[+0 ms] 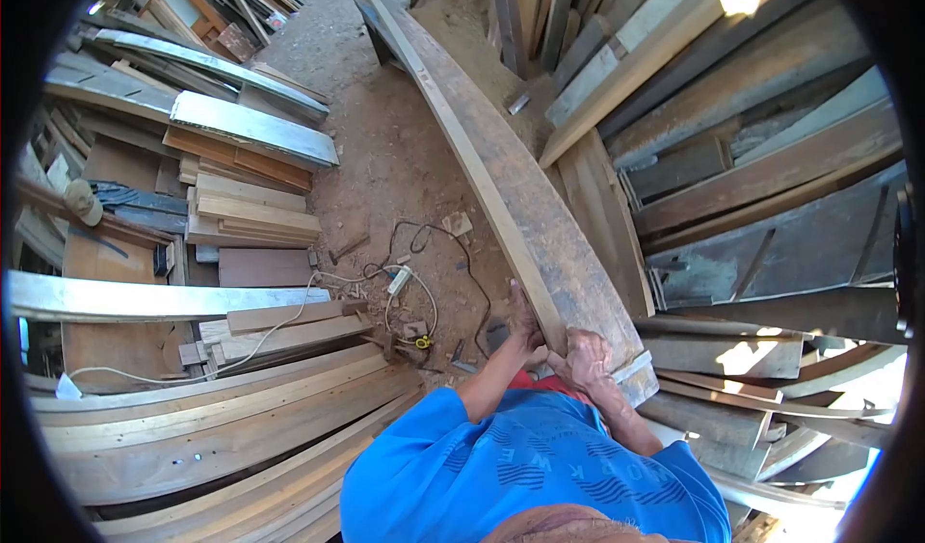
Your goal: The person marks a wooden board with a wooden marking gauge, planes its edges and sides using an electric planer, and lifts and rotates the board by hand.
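In the head view, the floor (347, 191) is brown and earthy, strewn with chips and shavings, and the long, narrow workbench (568, 244) crosses it, its near end at the person's body and its top worn and stained. The long beam (482, 177) lies along the bench's left edge, its near end between the hands. The left hand (525, 319) rests on the beam's left side, beside the bench's near part, fingers fairly straight against the wood; whether they grip, I cannot tell. The right hand (586, 355) is over the bench's near end, its fingers curled and gripping the beam's end. A pale wood strip (633, 367) crosses the bench's near right corner. The widest band of floor runs along the bench's left side; on it lie a hammer (349, 248), a power strip (398, 281) and a dark cord (469, 254), whose loops come near the bench's near part. Farther left of the bench, stacked boards (255, 206) edge that band. Right of the bench, leaning timbers (665, 52) crowd closer, and a broad plank (602, 211) stands just beside its edge, leaving a narrow margin there.
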A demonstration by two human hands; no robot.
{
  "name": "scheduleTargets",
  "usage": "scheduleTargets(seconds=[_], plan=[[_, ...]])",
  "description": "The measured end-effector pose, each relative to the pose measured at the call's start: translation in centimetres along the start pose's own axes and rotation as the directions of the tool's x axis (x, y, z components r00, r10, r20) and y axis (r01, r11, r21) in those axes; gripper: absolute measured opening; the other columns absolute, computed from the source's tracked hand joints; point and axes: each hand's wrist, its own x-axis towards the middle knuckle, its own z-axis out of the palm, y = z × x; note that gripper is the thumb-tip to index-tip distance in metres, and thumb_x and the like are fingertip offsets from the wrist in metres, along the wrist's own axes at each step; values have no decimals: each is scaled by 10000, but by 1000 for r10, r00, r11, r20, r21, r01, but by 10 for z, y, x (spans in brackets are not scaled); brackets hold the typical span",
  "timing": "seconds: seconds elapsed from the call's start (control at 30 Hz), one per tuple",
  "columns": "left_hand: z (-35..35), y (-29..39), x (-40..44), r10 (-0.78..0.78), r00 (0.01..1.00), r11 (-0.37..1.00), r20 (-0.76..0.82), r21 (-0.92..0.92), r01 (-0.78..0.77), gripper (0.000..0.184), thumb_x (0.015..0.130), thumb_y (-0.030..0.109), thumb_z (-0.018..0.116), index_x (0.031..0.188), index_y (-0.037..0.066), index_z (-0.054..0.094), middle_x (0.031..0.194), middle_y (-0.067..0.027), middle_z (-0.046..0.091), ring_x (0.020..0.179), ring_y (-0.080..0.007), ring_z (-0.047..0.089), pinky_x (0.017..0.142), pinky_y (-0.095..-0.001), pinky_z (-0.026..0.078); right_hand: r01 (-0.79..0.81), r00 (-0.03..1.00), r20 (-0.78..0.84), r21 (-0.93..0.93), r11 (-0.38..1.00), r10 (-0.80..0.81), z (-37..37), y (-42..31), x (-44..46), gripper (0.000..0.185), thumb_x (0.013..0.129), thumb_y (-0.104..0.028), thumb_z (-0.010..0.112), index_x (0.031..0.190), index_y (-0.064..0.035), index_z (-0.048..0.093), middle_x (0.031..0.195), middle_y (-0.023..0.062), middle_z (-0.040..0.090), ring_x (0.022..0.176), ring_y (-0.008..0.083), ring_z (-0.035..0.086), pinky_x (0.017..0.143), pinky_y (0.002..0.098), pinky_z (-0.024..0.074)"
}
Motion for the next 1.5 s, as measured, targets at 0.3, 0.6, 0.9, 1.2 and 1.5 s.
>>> scheduleTargets(seconds=[0.3, 0.6, 0.9, 1.2, 1.5], plan=[[231, 157, -146, 208, 731, 973, 650, -217, -84, 660, 954, 503, 684, 1409, 46, 544, 1294, -171, 670, 1193, -317, 663, 1031, -535, 543, 434, 844, -287, 861, 264, -452, -234, -138, 12, 781, 864, -546, 711, 1273, 115, 632, 1112, 149, 730, 1032, 229, 691, 953, 375, 514], [325, 255, -222, 303, 534, 943, 790, -329, -48, 572, 979, 356, 698, 1430, 50, 527, 1419, -181, 607, 1342, -362, 557, 1145, -605, 427, 819, 245, -856, -68, 570, -455, -228, -248, 29, 683, 867, -403, 788, 1289, 76, 544, 1090, 166, 650, 961, 263, 628, 860, 388, 512], [296, 277, -218, 246, 468, 933, 849, -338, 123, 573, 989, 367, 681, 1443, 58, 515, 1424, -193, 601, 1350, -356, 552, 1155, -608, 413, 910, 251, -870, 63, 410, -424, -206, -278, 42, 612, 855, -145, 754, 1356, 96, 498, 1148, 167, 655, 1017, 202, 631, 879, 359, 537], [255, 311, -202, 371, 569, 888, 734, -101, -449, 753, 936, 538, 692, 1451, 27, 487, 1352, -203, 629, 1240, -326, 621, 1058, -526, 512, 917, 213, -704, -97, 388, -678, -212, -269, 64, 702, 755, -46, 792, 1389, 94, 526, 1254, 256, 680, 1083, 328, 715, 946, 392, 559], [277, 289, -231, 549, 558, 792, 622, -173, -586, 922, 941, 753, 517, 1445, -12, 422, 1193, -203, 631, 1025, -321, 691, 896, -478, 604, 948, 136, -391, -217, 234, -910, -232, -251, 71, 736, 618, -61, 778, 1328, -10, 593, 1314, 205, 667, 1248, 401, 640, 1026, 482, 559]])
